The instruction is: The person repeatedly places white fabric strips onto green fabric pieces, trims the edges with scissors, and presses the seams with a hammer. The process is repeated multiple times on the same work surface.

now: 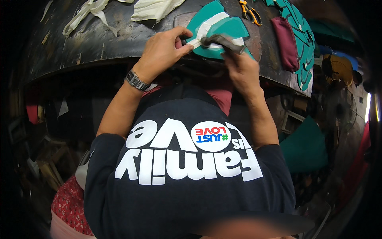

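A green, shoe-part-shaped piece of material (234, 27) lies on a flat slab (254, 34) near the table's front edge. White strips (207, 24) run along and across it. With thumb and fingers closed, my left hand (164, 48) pinches the near end of a strip at the piece's left edge. My right hand (242, 73) is wrapped round a dark metal hammer (225, 41), partly blurred by motion. The hammer's head is over the near part of the green piece, close to my left fingertips; whether it touches cannot be made out.
Orange-handled scissors (250, 12) lie beyond the green piece. A maroon pouch-like item (285, 44) and a pile of green cut pieces (304, 46) are to the right. Off-white fabric strips (93, 12) and a cream cloth (155, 8) rest on the dark table (51, 55).
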Action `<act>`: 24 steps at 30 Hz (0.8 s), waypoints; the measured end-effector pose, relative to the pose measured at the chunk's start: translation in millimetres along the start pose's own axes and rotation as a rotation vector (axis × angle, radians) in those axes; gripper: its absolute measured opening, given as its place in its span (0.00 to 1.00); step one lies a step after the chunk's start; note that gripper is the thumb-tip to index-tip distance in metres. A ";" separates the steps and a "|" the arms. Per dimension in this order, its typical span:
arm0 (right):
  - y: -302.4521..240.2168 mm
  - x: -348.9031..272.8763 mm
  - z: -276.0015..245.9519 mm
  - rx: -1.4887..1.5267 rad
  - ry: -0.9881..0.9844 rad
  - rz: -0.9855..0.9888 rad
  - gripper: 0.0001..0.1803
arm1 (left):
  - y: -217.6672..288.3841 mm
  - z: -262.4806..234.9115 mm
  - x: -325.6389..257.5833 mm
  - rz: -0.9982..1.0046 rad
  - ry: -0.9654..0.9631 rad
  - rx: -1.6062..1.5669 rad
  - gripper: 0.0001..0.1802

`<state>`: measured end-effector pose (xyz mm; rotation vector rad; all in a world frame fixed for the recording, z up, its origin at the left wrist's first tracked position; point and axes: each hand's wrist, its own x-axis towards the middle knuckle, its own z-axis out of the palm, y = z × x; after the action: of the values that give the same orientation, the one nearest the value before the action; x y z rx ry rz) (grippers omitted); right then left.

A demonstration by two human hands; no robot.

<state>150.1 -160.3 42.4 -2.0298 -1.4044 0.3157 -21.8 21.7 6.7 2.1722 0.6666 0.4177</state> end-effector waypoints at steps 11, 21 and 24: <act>27.8 -10.2 -24.5 -0.235 0.180 0.150 0.19 | 1.2 0.1 1.6 -0.019 -0.028 0.004 0.19; 69.4 -17.6 -30.1 -0.286 0.330 0.147 0.20 | -2.9 1.8 2.2 -0.050 -0.033 -0.061 0.18; 66.8 -15.3 -40.2 -0.126 0.349 0.159 0.18 | -3.9 -0.1 3.1 -0.031 -0.038 -0.033 0.19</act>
<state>215.3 -203.8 29.0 -2.1765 -1.0741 -0.0626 -20.6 25.6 4.0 2.1305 0.6672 0.3673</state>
